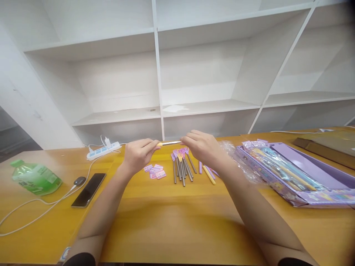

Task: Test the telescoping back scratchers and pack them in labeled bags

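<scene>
Above the table, a slim metal back scratcher rod [170,143] with a yellow end stretches level between my two hands. My left hand [139,153] pinches its yellow end. At the other end, the fingers of my right hand [200,147] are closed round the rod and hide its tip. Below lie several back scratchers [181,168], metal rods with purple, pink and yellow claw-shaped heads. A yellow handle [209,175] and a purple handle [200,167] rest beside them, partly behind my right forearm. Small printed purple cards [155,171] are piled on the left.
A purple box [280,192] holding wrapped items stands on the right, with clear plastic bags [244,166] beside it and flat cardboard [327,147] beyond. On the left are a phone [88,190], a green bottle [36,178], cables and a power strip [103,150]. White shelves [208,107] rise behind.
</scene>
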Motion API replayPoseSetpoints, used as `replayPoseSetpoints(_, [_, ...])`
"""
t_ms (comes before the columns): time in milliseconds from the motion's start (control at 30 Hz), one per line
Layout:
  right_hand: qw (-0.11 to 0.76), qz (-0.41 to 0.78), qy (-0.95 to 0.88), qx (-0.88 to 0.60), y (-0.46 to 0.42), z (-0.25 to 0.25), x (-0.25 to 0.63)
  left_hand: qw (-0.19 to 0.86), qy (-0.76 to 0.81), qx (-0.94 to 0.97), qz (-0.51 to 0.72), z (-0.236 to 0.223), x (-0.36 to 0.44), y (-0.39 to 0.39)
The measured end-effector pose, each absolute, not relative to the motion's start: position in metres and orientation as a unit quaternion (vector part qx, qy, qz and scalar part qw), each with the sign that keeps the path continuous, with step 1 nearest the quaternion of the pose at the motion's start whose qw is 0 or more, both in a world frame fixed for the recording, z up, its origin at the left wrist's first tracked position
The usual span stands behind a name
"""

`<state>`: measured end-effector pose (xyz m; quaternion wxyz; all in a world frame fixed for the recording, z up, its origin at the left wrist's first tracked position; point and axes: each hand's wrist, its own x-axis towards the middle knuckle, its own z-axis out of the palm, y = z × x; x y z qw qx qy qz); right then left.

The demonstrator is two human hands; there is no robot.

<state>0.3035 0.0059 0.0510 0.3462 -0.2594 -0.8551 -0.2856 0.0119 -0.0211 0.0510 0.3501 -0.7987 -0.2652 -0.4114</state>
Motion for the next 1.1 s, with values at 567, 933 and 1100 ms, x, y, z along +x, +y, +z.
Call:
replayPoseSetpoints(567, [0.344,-0.009,-0.888,-0.306,-0.039,0.072,0.314,0.35,-0.317,-0.839,-0.272,0.079,0.008,-0.071])
replayPoseSetpoints(933, [0.397,-0.116,-0.872,-0.262,-0.022,0.06,0.288,0.281,-0.371,-0.854,-0.233,0.075,0.012,-0.066])
replayPoseSetpoints(1100, [0.405,-0.248,-0.856,-0.202,-0.015,0.058,0.288,0.34,-0.362,-0.83,-0.254,0.069,0.015,-0.059])
